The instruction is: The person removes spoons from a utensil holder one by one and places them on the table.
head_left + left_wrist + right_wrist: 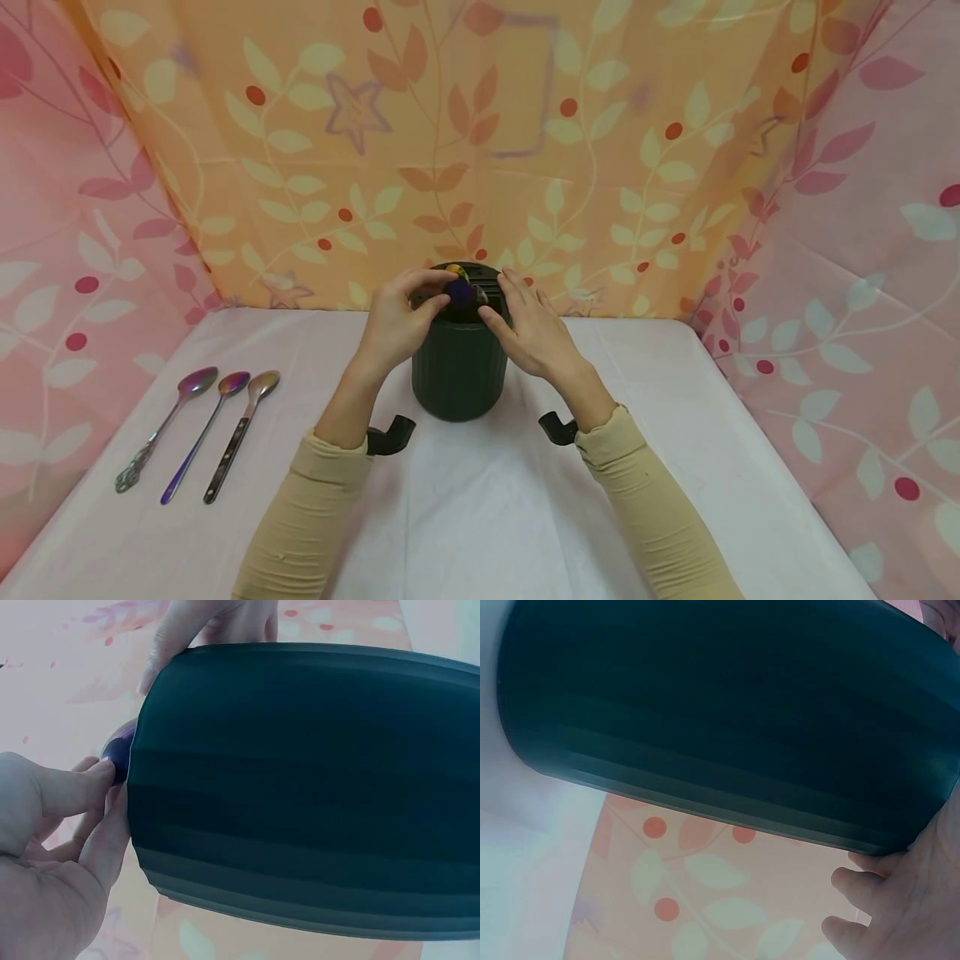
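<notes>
A dark green ribbed bin stands upright on the white cloth. At its mouth my left hand pinches a dark purple, rounded, shiny thing between thumb and fingers. In the left wrist view this purple piece juts just past the rim; the rest of it is hidden by the bin, and I cannot tell its kind. Beside it in the opening shows a small yellow-patterned thing. My right hand rests at the bin's right rim, fingers fairly straight along the side and thumb towards the opening.
Three spoons lie side by side at left: one with an ornate handle, a slim iridescent one and one with a dark riveted handle. Patterned cloth walls enclose the back and sides. Black mounts sit at the wrists.
</notes>
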Demonstrator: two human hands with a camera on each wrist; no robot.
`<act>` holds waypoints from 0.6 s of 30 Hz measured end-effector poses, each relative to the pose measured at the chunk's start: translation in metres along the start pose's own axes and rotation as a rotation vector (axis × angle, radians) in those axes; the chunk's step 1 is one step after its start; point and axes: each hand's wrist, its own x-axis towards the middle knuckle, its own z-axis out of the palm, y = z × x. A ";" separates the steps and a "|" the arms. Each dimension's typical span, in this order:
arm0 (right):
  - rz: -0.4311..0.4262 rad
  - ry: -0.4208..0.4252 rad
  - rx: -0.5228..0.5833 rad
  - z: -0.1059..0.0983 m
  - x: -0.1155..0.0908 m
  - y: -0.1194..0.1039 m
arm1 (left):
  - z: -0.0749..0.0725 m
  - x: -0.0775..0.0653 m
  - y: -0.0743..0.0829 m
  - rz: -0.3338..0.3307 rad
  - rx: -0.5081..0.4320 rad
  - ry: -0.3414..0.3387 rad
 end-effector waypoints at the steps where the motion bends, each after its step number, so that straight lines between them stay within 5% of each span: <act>1: 0.000 0.000 -0.001 0.000 0.000 0.000 | 0.000 0.000 0.000 -0.009 -0.016 -0.001; 10: 0.009 0.000 0.002 0.000 0.000 -0.001 | -0.004 0.002 0.001 -0.088 -0.151 -0.017; 18: 0.001 0.008 -0.002 0.001 0.000 -0.001 | -0.016 0.000 0.008 -0.077 -0.265 0.033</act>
